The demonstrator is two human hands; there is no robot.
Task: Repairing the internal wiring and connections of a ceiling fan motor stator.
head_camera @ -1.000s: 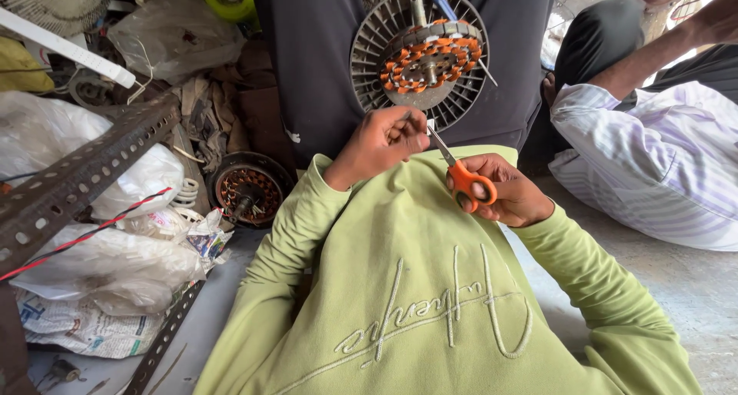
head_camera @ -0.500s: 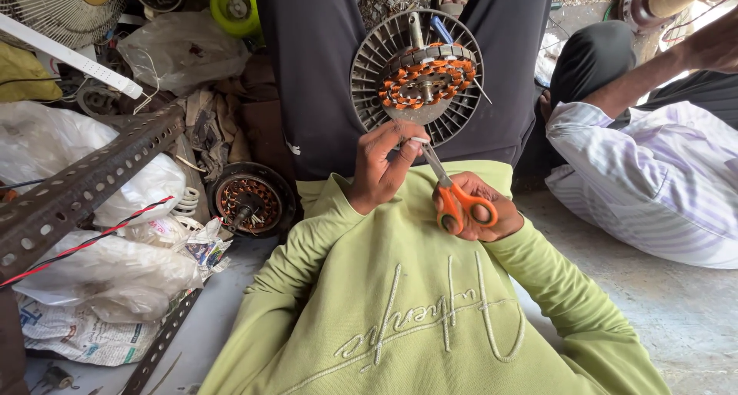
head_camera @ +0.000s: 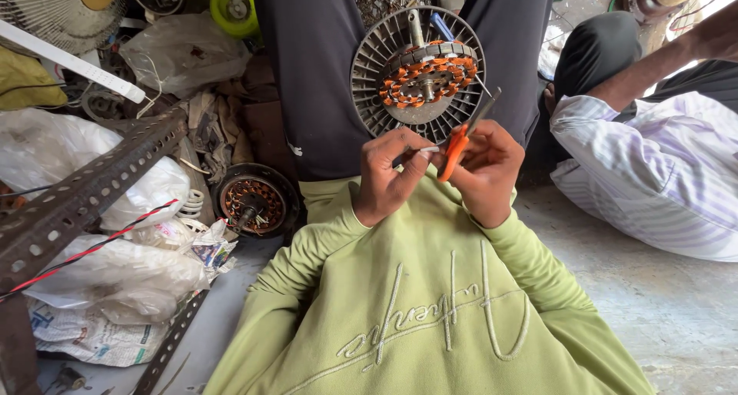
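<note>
A thin wire end sits pinched in the left hand grip, just below the fan motor stator resting in the lap. The right hand grip is clamped on orange-handled scissors, blades angled up beside the wire. Another stator lies on the floor, left.

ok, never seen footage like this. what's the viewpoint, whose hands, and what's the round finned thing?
One camera, worn on the person's head, looks down over their green sweatshirt at their own bare hands. The left hand pinches a thin wire end; the right hand holds orange-handled scissors at it. Just beyond, propped between their dark-trousered legs, sits a fan motor stator: a grey finned disc with orange copper windings. A second wound stator lies on the floor to the left, among plastic bags and a slotted angle iron. The striped sleeve at right belongs to another person.
</note>
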